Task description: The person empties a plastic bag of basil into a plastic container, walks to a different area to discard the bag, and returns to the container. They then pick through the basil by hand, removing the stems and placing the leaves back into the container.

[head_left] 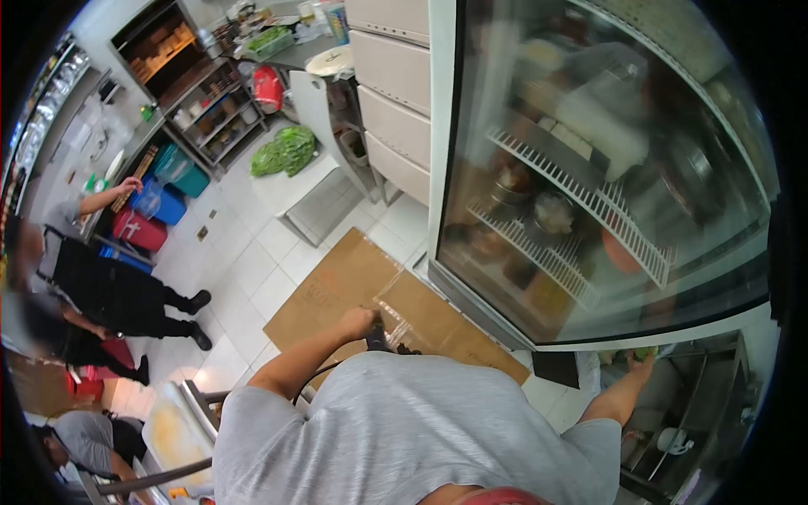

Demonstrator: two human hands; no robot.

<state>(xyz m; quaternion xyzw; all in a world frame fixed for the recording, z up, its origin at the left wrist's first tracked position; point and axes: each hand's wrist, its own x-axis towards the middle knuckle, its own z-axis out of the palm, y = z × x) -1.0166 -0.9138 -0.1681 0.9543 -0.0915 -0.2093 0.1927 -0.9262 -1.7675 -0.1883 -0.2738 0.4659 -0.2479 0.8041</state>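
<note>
My left hand [360, 321] is closed in front of my chest, above the flat cardboard [332, 282] on the floor. A dark object [378, 338] lies right at its fingers, and what the hand grips is too small to make out. Out to the right, past the corner of the glass-door fridge [484, 332], my right hand [640, 367] has its fingers curled around a small green item [646, 352]. That item looks leafy or vegetable-like, but its kind cannot be told. Beside it is a whitish plastic bag [589, 370].
A metal sink [707, 396] stands at the right. Leafy greens [286, 151] lie on a white chair [307, 198] ahead. Co-workers in dark aprons [118, 282] stand at the left, another person [88, 442] bends at lower left. Coloured bins [160, 200] line the counter.
</note>
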